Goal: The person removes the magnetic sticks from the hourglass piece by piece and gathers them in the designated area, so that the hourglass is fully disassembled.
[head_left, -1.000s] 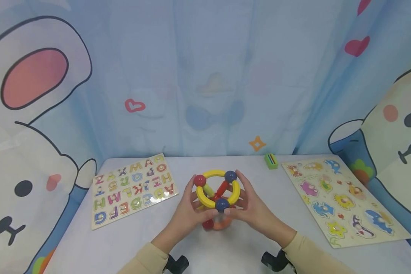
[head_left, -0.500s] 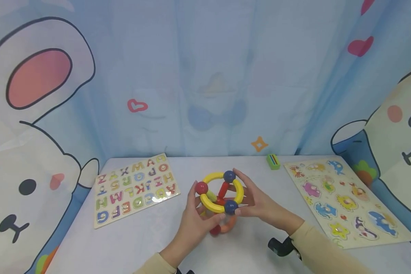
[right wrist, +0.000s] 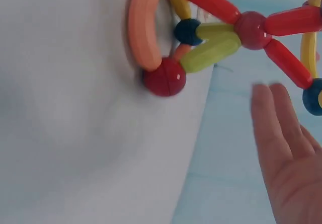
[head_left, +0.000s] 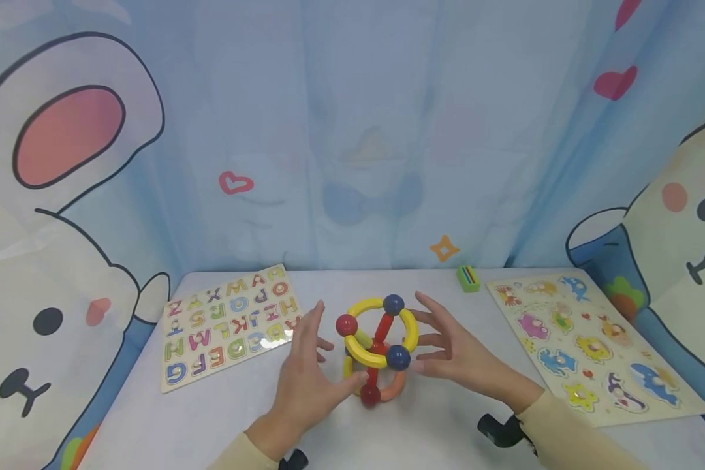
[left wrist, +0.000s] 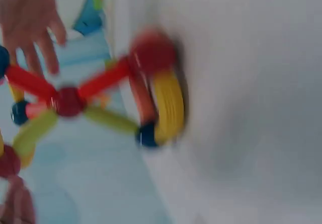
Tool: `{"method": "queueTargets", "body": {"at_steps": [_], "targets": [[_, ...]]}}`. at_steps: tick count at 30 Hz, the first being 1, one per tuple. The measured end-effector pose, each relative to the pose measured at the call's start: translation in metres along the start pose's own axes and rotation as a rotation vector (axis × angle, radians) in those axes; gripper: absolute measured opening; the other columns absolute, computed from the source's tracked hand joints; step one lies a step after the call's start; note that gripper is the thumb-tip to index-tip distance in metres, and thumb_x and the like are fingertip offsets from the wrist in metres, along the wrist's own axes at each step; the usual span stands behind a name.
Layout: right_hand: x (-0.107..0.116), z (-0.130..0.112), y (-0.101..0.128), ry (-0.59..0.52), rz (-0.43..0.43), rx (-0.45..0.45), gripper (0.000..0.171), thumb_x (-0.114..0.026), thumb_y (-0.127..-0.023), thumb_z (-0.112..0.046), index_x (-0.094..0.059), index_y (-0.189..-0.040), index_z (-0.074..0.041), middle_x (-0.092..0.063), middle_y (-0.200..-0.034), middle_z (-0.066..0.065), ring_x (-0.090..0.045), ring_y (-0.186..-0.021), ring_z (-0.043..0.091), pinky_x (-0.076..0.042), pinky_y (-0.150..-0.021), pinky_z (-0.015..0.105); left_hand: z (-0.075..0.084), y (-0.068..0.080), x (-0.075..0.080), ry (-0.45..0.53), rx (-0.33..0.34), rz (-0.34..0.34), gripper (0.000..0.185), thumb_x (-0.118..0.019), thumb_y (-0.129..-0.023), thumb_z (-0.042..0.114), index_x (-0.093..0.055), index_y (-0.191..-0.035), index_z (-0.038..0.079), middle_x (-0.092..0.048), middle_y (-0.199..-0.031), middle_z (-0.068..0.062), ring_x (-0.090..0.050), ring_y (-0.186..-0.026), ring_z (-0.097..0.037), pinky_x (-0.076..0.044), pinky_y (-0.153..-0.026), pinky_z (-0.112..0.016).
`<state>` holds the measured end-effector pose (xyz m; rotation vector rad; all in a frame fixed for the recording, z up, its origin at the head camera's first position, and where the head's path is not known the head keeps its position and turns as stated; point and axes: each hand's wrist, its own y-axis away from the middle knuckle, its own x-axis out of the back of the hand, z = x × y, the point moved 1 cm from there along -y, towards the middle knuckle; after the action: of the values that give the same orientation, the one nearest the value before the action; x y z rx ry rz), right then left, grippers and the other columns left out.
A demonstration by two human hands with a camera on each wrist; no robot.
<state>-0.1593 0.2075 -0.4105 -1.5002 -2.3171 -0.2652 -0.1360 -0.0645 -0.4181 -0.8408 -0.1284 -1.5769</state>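
Observation:
A model of magnetic rods and balls stands upright on the table, between the hands. Its upper ring has curved yellow rods [head_left: 364, 356] joined by blue balls [head_left: 393, 304] and a red ball [head_left: 346, 324]. Straight red and green rods meet at a red middle ball [right wrist: 253, 30]; below, the base ring has an orange curved rod [right wrist: 143, 27] and yellow ones. My left hand [head_left: 305, 372] is spread at the left side, its thumb overlapping the lower part in the head view. My right hand [head_left: 461, 349] is at the right side, fingers extended, holding nothing.
An alphabet puzzle board [head_left: 229, 326] lies at the left, an animal puzzle board [head_left: 555, 326] at the right. A small green block with stripes [head_left: 468, 279] sits near the back edge. A printed blue curtain [head_left: 376, 130] hangs behind the white table [head_left: 435, 418].
Both hands gripped the upper ring earlier and turned the model a little. Now they have let go and moved apart, left hand leftward, right hand rightward, while the model stays standing.

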Motion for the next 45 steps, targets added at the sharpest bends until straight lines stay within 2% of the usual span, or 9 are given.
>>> {"method": "queueTargets", "body": {"at_steps": [3, 6, 8, 11, 17, 23, 28, 35, 45], "targets": [[0.005, -0.003, 0.007, 0.150, 0.112, 0.086, 0.097, -0.083, -0.082, -0.023, -0.022, -0.157, -0.034, -0.037, -0.155, 0.010, -0.062, -0.114, 0.025, -0.057, -0.084, 0.035, -0.001, -0.005, 0.014, -0.160, -0.262, 0.039, 0.098, -0.090, -0.073, 0.034, -0.036, -0.153, 0.019, -0.043, -0.151, -0.002, -0.059, -0.081, -0.007, -0.053, -0.067, -0.019], [0.006, -0.007, 0.013, 0.273, 0.175, 0.177, 0.089, -0.086, -0.080, -0.020, -0.035, -0.152, -0.032, -0.045, -0.148, 0.002, -0.066, -0.102, 0.013, -0.058, -0.080, 0.030, -0.001, -0.013, 0.022, -0.160, -0.378, -0.070, 0.079, -0.087, -0.077, 0.034, -0.050, -0.145, 0.020, -0.049, -0.147, 0.003, -0.057, -0.074, -0.003, -0.050, -0.064, -0.015], [0.003, -0.011, 0.016, 0.325, 0.176, 0.223, 0.083, -0.087, -0.079, -0.019, -0.042, -0.149, -0.029, -0.050, -0.143, -0.003, -0.066, -0.095, 0.009, -0.058, -0.077, 0.028, 0.001, -0.017, 0.022, -0.139, -0.387, -0.166, 0.068, -0.084, -0.081, 0.036, -0.055, -0.140, 0.021, -0.053, -0.143, 0.005, -0.059, -0.074, -0.003, -0.050, -0.064, -0.013], [-0.004, -0.016, 0.018, 0.374, 0.131, 0.271, 0.076, -0.087, -0.079, -0.022, -0.049, -0.144, -0.029, -0.053, -0.137, -0.006, -0.064, -0.090, 0.006, -0.058, -0.073, 0.027, 0.003, -0.022, 0.019, -0.145, -0.389, -0.253, 0.059, -0.081, -0.084, 0.039, -0.061, -0.136, 0.019, -0.059, -0.137, 0.006, -0.064, -0.081, -0.005, -0.050, -0.066, -0.012], [-0.011, -0.020, 0.015, 0.425, 0.045, 0.306, 0.070, -0.087, -0.079, -0.023, -0.054, -0.140, -0.032, -0.056, -0.133, -0.008, -0.064, -0.088, 0.007, -0.059, -0.070, 0.028, 0.008, -0.023, 0.006, -0.212, -0.409, -0.294, 0.048, -0.079, -0.086, 0.039, -0.066, -0.128, 0.020, -0.066, -0.123, 0.009, -0.064, -0.095, -0.005, -0.049, -0.075, -0.012], [-0.012, -0.020, 0.011, 0.435, 0.011, 0.321, 0.065, -0.087, -0.079, -0.019, -0.057, -0.136, -0.031, -0.061, -0.126, -0.009, -0.065, -0.092, 0.009, -0.059, -0.071, 0.030, 0.006, -0.022, -0.004, -0.221, -0.423, -0.247, 0.038, -0.079, -0.087, 0.035, -0.070, -0.121, 0.021, -0.068, -0.116, 0.010, -0.063, -0.093, -0.004, -0.046, -0.072, -0.009], [-0.011, -0.020, 0.008, 0.426, -0.009, 0.318, 0.058, -0.084, -0.082, -0.026, -0.059, -0.134, -0.031, -0.063, -0.124, -0.012, -0.065, -0.095, 0.004, -0.059, -0.071, 0.028, 0.007, -0.021, -0.009, -0.180, -0.394, -0.219, 0.033, -0.081, -0.086, 0.030, -0.073, -0.116, 0.020, -0.069, -0.111, 0.009, -0.063, -0.094, -0.005, -0.046, -0.071, -0.010], [-0.009, -0.020, 0.007, 0.418, -0.016, 0.326, 0.054, -0.082, -0.083, -0.028, -0.062, -0.133, -0.029, -0.064, -0.121, -0.014, -0.066, -0.094, 0.004, -0.058, -0.071, 0.024, 0.010, -0.020, -0.014, -0.211, -0.378, -0.164, 0.035, -0.081, -0.083, 0.040, -0.076, -0.112, 0.021, -0.068, -0.103, 0.009, -0.061, -0.080, -0.005, -0.041, -0.064, -0.008], [-0.008, -0.022, 0.005, 0.419, -0.031, 0.340, 0.050, -0.080, -0.084, -0.030, -0.064, -0.130, -0.024, -0.066, -0.120, -0.013, -0.066, -0.094, 0.005, -0.059, -0.070, 0.030, 0.010, -0.018, -0.020, -0.249, -0.385, -0.092, 0.033, -0.082, -0.082, 0.042, -0.077, -0.107, 0.022, -0.063, -0.093, 0.009, -0.055, -0.066, -0.002, -0.037, -0.056, -0.006]]}}
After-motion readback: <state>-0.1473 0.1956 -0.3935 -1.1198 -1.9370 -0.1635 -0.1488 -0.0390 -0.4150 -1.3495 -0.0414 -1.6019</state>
